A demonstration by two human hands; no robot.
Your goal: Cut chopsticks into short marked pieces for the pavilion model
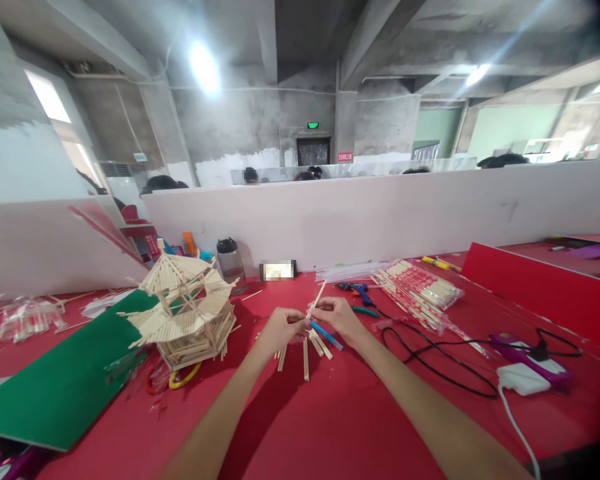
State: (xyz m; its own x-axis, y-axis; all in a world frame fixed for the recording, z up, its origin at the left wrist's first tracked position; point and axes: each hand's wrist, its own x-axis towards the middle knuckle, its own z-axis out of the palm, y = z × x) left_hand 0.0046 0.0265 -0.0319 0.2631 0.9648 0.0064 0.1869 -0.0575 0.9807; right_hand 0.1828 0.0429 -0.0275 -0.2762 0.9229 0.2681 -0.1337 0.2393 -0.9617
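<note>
On the red counter (300, 433), a tiered, pale wooden-stick pavilion (197, 328) stands left, looking largely built; loose sticks (307, 360) lie unattached. Left hand (283, 329) and right hand (341, 320), fingertips nearly closed, pinch one slim pale stick (320, 292) beside a blue pen (329, 336)

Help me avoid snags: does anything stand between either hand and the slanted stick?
Nothing visible does: the fingers of the left hand and right hand are at the stick. The blue pen-like item slants away below them.
</note>
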